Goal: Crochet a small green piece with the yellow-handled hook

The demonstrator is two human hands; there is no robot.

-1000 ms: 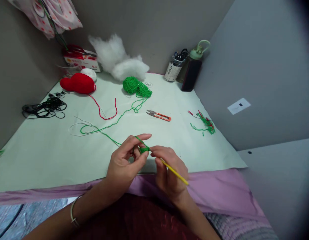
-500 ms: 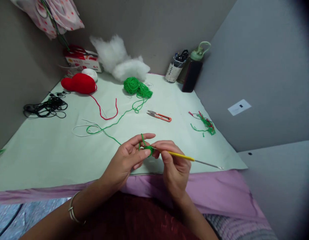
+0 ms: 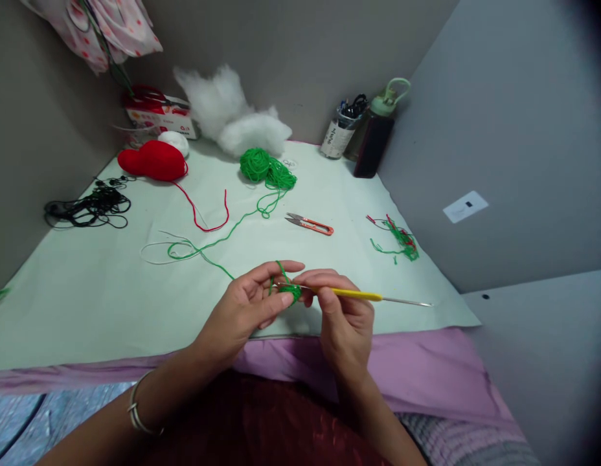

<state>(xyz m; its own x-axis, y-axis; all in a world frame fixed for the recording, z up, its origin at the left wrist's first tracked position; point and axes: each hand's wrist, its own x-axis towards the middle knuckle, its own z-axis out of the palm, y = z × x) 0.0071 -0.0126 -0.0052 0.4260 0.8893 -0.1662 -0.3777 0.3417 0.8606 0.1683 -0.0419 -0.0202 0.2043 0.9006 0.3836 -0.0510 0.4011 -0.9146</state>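
Observation:
Between the thumb and fingers of my left hand [image 3: 247,304] is a small green crochet piece [image 3: 291,292]. A strand of green yarn [image 3: 217,266] loops over my raised left index finger and trails back across the table to a green yarn ball [image 3: 255,164]. My right hand [image 3: 346,314] is closed round a crochet hook [image 3: 356,294] with a yellow grip and metal ends. The hook's left end lies at the green piece, its tip close to my left fingers; the other end points right. Exactly how the hook sits in the stitches is too small to make out.
Orange thread snips [image 3: 310,224] lie beyond my hands. Red yarn [image 3: 155,162], a black cord tangle [image 3: 99,204] and white stuffing [image 3: 254,133] are farther back. Yarn scraps [image 3: 402,243] lie right. A pen cup [image 3: 337,137], phone [image 3: 373,147] and bottle [image 3: 384,103] stand by the wall.
The hook has turned from slanting down to the right to nearly level, its right end rising. My right hand has shifted slightly right; my left keeps its hold.

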